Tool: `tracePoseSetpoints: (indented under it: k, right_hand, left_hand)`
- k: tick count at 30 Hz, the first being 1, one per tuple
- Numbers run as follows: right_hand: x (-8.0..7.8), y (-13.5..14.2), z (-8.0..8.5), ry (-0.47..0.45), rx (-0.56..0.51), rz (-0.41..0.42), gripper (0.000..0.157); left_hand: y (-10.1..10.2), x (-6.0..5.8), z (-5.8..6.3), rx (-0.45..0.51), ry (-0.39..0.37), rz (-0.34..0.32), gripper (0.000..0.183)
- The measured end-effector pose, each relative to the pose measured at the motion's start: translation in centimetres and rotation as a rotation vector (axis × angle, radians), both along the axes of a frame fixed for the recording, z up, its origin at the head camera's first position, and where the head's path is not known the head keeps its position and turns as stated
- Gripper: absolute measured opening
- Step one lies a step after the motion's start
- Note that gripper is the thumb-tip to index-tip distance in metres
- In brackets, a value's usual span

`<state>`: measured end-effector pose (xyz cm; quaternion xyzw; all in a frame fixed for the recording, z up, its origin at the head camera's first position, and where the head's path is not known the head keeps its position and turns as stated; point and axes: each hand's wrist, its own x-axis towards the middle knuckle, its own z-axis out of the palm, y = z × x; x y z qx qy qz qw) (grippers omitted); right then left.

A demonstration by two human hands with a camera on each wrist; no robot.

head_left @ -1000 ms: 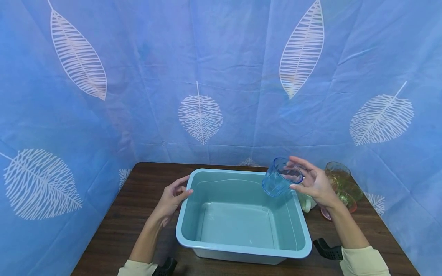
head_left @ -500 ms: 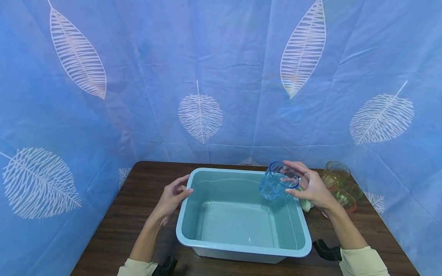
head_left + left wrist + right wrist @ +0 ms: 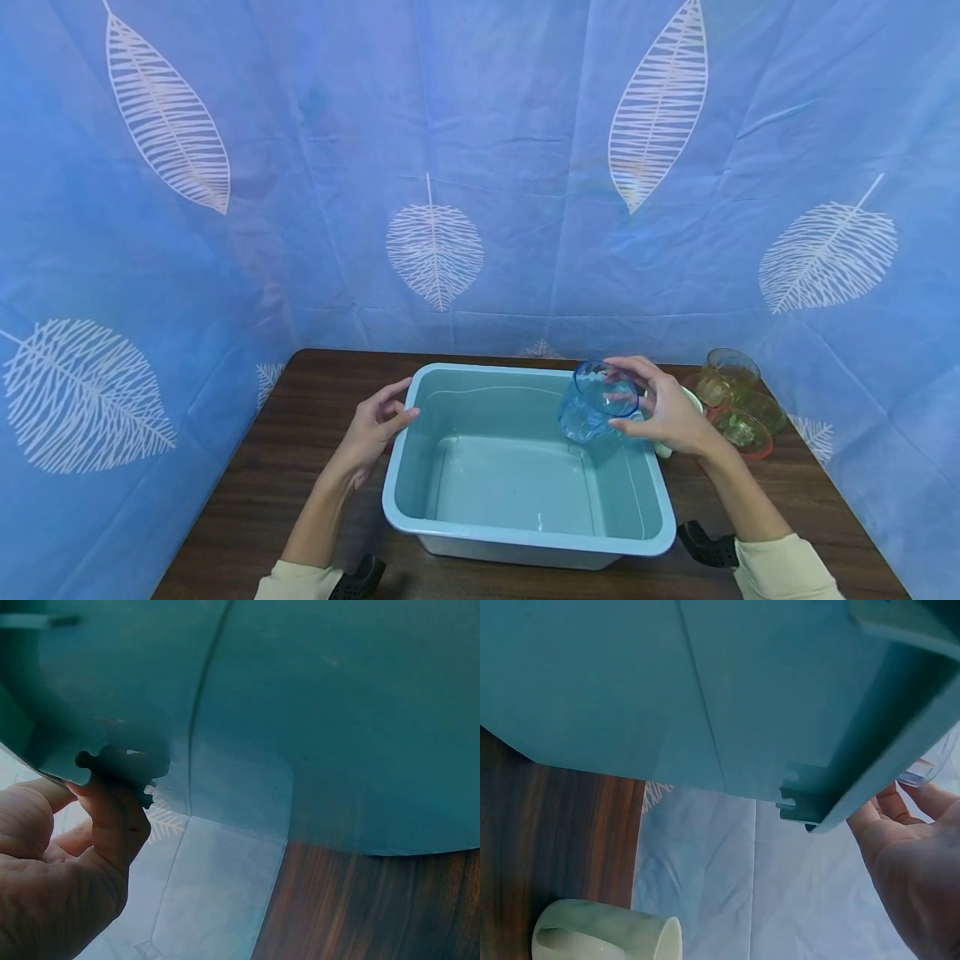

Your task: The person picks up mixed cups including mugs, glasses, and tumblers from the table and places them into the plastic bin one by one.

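Observation:
A pale blue-green plastic basin [image 3: 517, 492] stands on the dark wooden table. My left hand [image 3: 378, 425] grips its left rim, thumb on top and fingers beneath; the left wrist view shows these fingers [image 3: 112, 817] curled against the underside of the rim. My right hand [image 3: 667, 412] pinches a clear blue drinking glass [image 3: 588, 408] near its mouth, thumb on the near side. The glass is tilted, with its base inside the basin's far right corner, above the floor. Only the edge of the glass [image 3: 919, 776] shows in the right wrist view.
A pale green mug [image 3: 607, 930] stands right of the basin, mostly hidden behind my right hand in the head view. Behind that hand are an amber glass [image 3: 727, 379] and a red-rimmed clear vessel [image 3: 742, 432]. A blue leaf-print cloth [image 3: 510, 250] hangs behind the table [image 3: 255, 467].
My right hand has moved left and slightly lower, carrying the blue glass farther into the basin's far right corner. The left hand stays at the rim.

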<state>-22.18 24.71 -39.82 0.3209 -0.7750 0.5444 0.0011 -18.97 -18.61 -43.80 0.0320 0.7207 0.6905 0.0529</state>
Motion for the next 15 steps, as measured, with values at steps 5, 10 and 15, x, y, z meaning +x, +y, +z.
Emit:
tracePoseSetpoints:
  k: [5,10,15]
  right_hand:
    - [-0.08,-0.22,-0.31,-0.002,0.043,-0.009,0.07]
    - [-0.09,-0.24,-0.29,0.0,0.07,-0.018,0.07]
    - [-0.07,-0.48,-0.08,0.008,0.104,-0.025,0.07]
  left_hand:
    - [0.02,0.03,-0.09,-0.002,-0.003,0.003,0.063]
    - [0.03,0.03,-0.1,-0.002,-0.005,0.004,0.064]
    - [0.01,-0.01,-0.07,-0.008,0.004,0.005,0.063]
